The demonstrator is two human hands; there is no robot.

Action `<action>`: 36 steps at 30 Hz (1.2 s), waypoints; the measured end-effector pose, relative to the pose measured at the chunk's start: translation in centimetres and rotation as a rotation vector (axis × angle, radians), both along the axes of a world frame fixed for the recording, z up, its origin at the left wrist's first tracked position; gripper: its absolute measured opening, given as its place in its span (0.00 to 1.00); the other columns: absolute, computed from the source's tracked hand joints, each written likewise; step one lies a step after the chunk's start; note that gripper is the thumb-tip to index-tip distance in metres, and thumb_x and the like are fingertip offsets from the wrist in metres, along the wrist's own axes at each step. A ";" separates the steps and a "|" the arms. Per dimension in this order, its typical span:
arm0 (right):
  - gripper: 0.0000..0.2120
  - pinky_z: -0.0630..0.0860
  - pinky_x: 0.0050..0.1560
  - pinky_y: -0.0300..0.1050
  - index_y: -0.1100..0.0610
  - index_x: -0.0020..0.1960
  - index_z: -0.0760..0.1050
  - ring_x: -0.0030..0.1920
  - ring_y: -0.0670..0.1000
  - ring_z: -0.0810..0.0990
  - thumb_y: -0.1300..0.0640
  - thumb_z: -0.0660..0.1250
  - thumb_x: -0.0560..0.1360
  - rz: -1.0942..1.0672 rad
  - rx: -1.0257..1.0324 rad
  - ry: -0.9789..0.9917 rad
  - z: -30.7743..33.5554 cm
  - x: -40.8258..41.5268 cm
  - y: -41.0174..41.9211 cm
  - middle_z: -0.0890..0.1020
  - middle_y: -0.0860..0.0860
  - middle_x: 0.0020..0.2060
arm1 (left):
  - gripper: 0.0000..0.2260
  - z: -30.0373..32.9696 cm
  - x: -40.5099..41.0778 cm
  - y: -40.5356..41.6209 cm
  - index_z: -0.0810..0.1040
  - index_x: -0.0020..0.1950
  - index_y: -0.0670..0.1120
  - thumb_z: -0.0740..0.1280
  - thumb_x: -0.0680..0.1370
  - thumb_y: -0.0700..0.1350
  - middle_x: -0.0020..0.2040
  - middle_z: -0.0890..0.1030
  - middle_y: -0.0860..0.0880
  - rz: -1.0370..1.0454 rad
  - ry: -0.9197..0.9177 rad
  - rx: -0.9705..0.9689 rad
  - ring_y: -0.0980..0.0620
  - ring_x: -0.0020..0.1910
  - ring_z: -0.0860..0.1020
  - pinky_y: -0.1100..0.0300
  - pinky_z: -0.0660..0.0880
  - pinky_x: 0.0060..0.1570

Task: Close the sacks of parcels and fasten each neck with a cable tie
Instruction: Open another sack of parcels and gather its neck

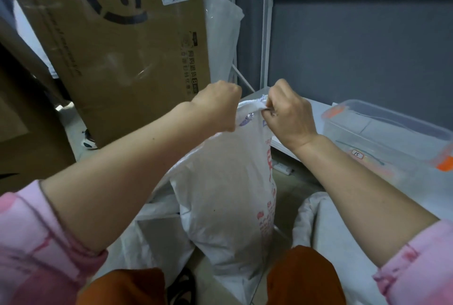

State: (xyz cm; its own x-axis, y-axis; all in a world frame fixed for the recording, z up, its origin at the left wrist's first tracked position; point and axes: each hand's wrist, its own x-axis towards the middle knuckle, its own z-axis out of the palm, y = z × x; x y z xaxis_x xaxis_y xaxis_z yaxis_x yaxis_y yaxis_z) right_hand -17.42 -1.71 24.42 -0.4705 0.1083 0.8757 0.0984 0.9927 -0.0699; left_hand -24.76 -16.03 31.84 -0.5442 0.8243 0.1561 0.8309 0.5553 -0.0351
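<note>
A white woven sack (225,196) with red print stands upright on the floor between my knees. Its top edge (250,106) is pulled taut between my two hands. My left hand (218,103) grips the left end of that edge in a closed fist. My right hand (286,113) pinches the right end, with the fabric bunched under thumb and fingers. I see no cable tie in view.
A large cardboard box (117,42) leans at the back left. A clear plastic tub with orange clips (382,133) sits on a low white shelf at right. More white sacks (326,226) lie beside the standing one. A white metal rack (267,35) stands behind.
</note>
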 end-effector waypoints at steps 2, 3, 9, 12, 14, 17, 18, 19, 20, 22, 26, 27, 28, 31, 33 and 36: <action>0.12 0.59 0.23 0.41 0.60 0.35 0.65 0.26 0.53 0.62 0.70 0.68 0.65 0.017 0.068 -0.019 -0.2 0.2 0.2 0.70 0.57 0.32 | 0.18 -0.5 -0.2 0.0 0.74 0.54 0.40 0.74 0.70 0.48 0.50 0.75 0.42 -0.017 -0.002 0.040 0.42 0.46 0.75 0.51 0.74 0.42; 0.12 0.60 0.22 0.42 0.60 0.36 0.65 0.25 0.54 0.63 0.69 0.68 0.66 0.020 0.102 -0.029 -0.4 0.3 0.4 0.70 0.57 0.32 | 0.17 -0.5 -0.2 0.0 0.74 0.54 0.40 0.73 0.71 0.48 0.50 0.76 0.42 -0.035 -0.020 0.064 0.41 0.46 0.76 0.51 0.74 0.42; 0.08 0.58 0.23 0.41 0.59 0.34 0.65 0.21 0.56 0.63 0.63 0.60 0.72 0.030 0.071 -0.039 -1.2 0.0 0.3 0.69 0.56 0.25 | 0.10 -1.7 1.5 0.5 0.68 0.58 0.41 0.63 0.77 0.38 0.54 0.72 0.43 -0.097 0.292 0.073 0.39 0.46 0.77 0.54 0.64 0.36; 0.10 0.59 0.29 0.45 0.57 0.36 0.62 0.28 0.55 0.63 0.63 0.62 0.71 0.053 -0.155 -0.128 -0.8 -0.3 -0.3 0.67 0.54 0.29 | 0.10 -2.4 1.0 0.5 0.67 0.58 0.41 0.61 0.78 0.36 0.54 0.73 0.43 -0.088 0.345 0.056 0.40 0.47 0.77 0.55 0.63 0.36; 0.13 0.63 0.32 0.46 0.57 0.39 0.64 0.33 0.55 0.67 0.57 0.69 0.72 0.139 -0.240 -0.279 -0.1 -0.1 -0.4 0.68 0.52 0.37 | 0.08 -2.6 0.1 0.0 0.67 0.57 0.41 0.61 0.79 0.39 0.52 0.73 0.43 -0.091 0.318 0.081 0.39 0.47 0.77 0.54 0.64 0.36; 0.18 0.68 0.35 0.46 0.60 0.46 0.70 0.38 0.53 0.72 0.48 0.72 0.71 0.221 -0.221 -0.300 1.6 0.0 -1.4 0.71 0.53 0.45 | 0.09 -2.9 -0.6 -0.3 0.67 0.57 0.42 0.62 0.78 0.39 0.51 0.74 0.44 -0.162 0.287 0.178 0.40 0.46 0.78 0.54 0.64 0.36; 0.17 0.68 0.36 0.47 0.60 0.46 0.71 0.38 0.54 0.72 0.48 0.72 0.71 0.216 -0.204 -0.306 2.0 -0.2 -1.6 0.72 0.53 0.45 | 0.10 -3.1 -0.7 -0.3 0.67 0.58 0.42 0.63 0.78 0.40 0.50 0.75 0.44 -0.178 0.252 0.229 0.40 0.45 0.77 0.54 0.64 0.36; 0.16 0.67 0.36 0.46 0.60 0.45 0.71 0.38 0.54 0.72 0.50 0.72 0.71 0.199 -0.179 -0.316 2.2 -0.5 -1.8 0.73 0.54 0.44 | 0.11 -3.1 -0.6 -0.3 0.67 0.57 0.42 0.65 0.77 0.42 0.47 0.74 0.45 -0.185 0.183 0.298 0.40 0.44 0.77 0.53 0.64 0.36; 0.14 0.65 0.35 0.46 0.60 0.43 0.70 0.37 0.55 0.72 0.51 0.72 0.72 0.181 -0.149 -0.322 2.3 -0.7 -1.8 0.74 0.54 0.42 | 0.12 -2.9 -0.7 -0.3 0.66 0.55 0.43 0.67 0.76 0.43 0.45 0.73 0.46 -0.177 0.090 0.366 0.40 0.42 0.76 0.52 0.65 0.36; 0.13 0.63 0.33 0.46 0.59 0.40 0.69 0.34 0.55 0.69 0.54 0.71 0.72 0.149 -0.091 -0.309 2.0 -0.8 -1.6 0.74 0.56 0.38 | 0.18 -2.1 -1.1 -0.7 0.66 0.54 0.43 0.72 0.72 0.46 0.46 0.72 0.48 -0.119 -0.079 0.426 0.42 0.42 0.74 0.51 0.70 0.39; 0.14 0.63 0.29 0.45 0.56 0.39 0.64 0.30 0.56 0.66 0.59 0.70 0.70 0.089 -0.074 -0.251 1.1 -0.9 -1.3 0.69 0.53 0.36 | 0.24 -0.9 -2.5 -2.5 0.72 0.55 0.47 0.78 0.65 0.50 0.50 0.72 0.48 -0.008 -0.077 0.122 0.47 0.46 0.73 0.54 0.72 0.43; 0.14 0.63 0.29 0.45 0.55 0.39 0.63 0.30 0.56 0.67 0.59 0.70 0.71 0.078 -0.107 -0.252 1.1 -1.0 -1.2 0.68 0.51 0.37 | 0.23 -1.1 -2.6 -2.7 0.72 0.55 0.47 0.78 0.65 0.49 0.50 0.72 0.48 0.004 -0.062 0.070 0.47 0.46 0.73 0.54 0.71 0.41; 0.14 0.64 0.30 0.45 0.55 0.39 0.63 0.31 0.55 0.67 0.58 0.70 0.71 0.073 -0.147 -0.260 1.2 -1.0 -1.1 0.68 0.50 0.37 | 0.22 -1.4 -2.6 -2.9 0.72 0.56 0.47 0.77 0.67 0.47 0.51 0.72 0.48 0.017 -0.025 0.043 0.47 0.45 0.74 0.55 0.69 0.39; 0.13 0.66 0.32 0.47 0.57 0.40 0.65 0.33 0.54 0.69 0.58 0.70 0.71 0.046 -0.202 -0.282 1.5 -1.2 -1.0 0.69 0.51 0.37 | 0.16 -2.4 -2.6 -2.8 0.72 0.59 0.44 0.68 0.73 0.37 0.52 0.72 0.45 0.053 0.185 0.054 0.44 0.41 0.74 0.55 0.67 0.36; 0.13 0.68 0.32 0.47 0.57 0.41 0.65 0.33 0.55 0.70 0.58 0.70 0.71 -0.008 -0.198 -0.284 1.7 -1.2 -1.0 0.70 0.52 0.39 | 0.13 -2.4 -2.9 -2.8 0.71 0.58 0.43 0.64 0.75 0.35 0.51 0.72 0.44 0.033 0.264 0.110 0.45 0.36 0.72 0.54 0.66 0.33; 0.11 0.70 0.31 0.50 0.58 0.43 0.66 0.33 0.58 0.71 0.57 0.69 0.73 -0.067 -0.109 -0.300 1.9 -1.0 -1.3 0.70 0.54 0.43 | 0.10 -2.2 -3.4 -3.0 0.71 0.57 0.43 0.61 0.76 0.35 0.49 0.73 0.44 0.002 0.353 0.154 0.44 0.34 0.70 0.53 0.64 0.32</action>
State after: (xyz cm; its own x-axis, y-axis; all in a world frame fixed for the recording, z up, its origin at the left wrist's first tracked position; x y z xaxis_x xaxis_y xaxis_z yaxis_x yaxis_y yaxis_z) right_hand -18.46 -3.01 26.32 -0.6944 0.2337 0.6806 0.1958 0.9715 -0.1338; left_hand -28.20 -19.04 29.59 -0.4363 0.7758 0.4559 0.7819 0.5776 -0.2346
